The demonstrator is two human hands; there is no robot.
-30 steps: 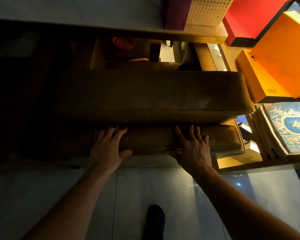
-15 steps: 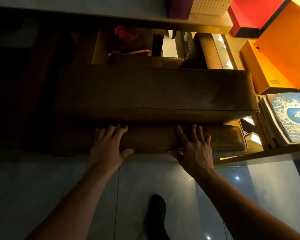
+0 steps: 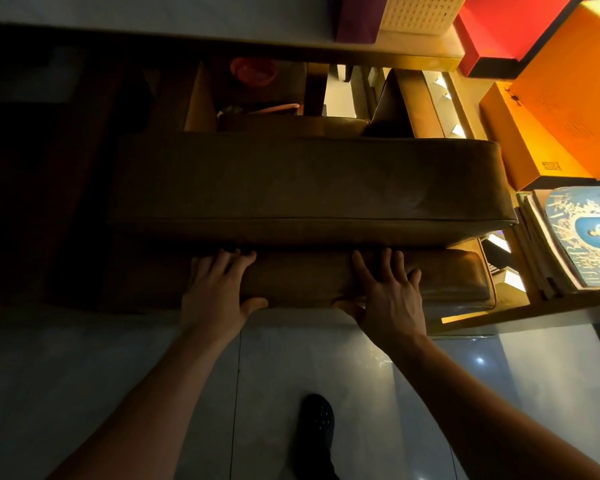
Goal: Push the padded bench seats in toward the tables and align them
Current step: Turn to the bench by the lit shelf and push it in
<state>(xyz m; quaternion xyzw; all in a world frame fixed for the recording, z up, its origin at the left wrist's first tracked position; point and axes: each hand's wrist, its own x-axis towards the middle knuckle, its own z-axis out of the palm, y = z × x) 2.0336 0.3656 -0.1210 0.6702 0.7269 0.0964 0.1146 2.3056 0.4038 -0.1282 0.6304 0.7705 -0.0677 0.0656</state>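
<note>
Head view, looking down. The low padded bench seat [image 3: 343, 282] lies crosswise in front of you on the tiled floor [image 3: 84, 375], partly tucked under a larger padded seat [image 3: 309, 181], which itself sits below the table edge [image 3: 187, 32].

Your left hand [image 3: 215, 292] and right hand [image 3: 385, 299] both rest flat on the near top of the low seat, fingers spread forward and thumbs hooked under its front edge; neither hand closes around anything.

Judged from its bulk and leather-like cover, the seat is probably fairly heavy, soft on top and stiff underneath, and likely to slide rather than tip on smooth tile. Press low on the front face, hands well apart as they are, so both ends travel evenly and stay square.

Hidden or unclear: the left end of both seats is lost in shadow, so alignment there cannot be checked. The legs and the gap behind the low seat are out of sight. Orange boxes [image 3: 551, 126] and a stack of magazines [image 3: 568, 240] stand just beside the right end.
</note>
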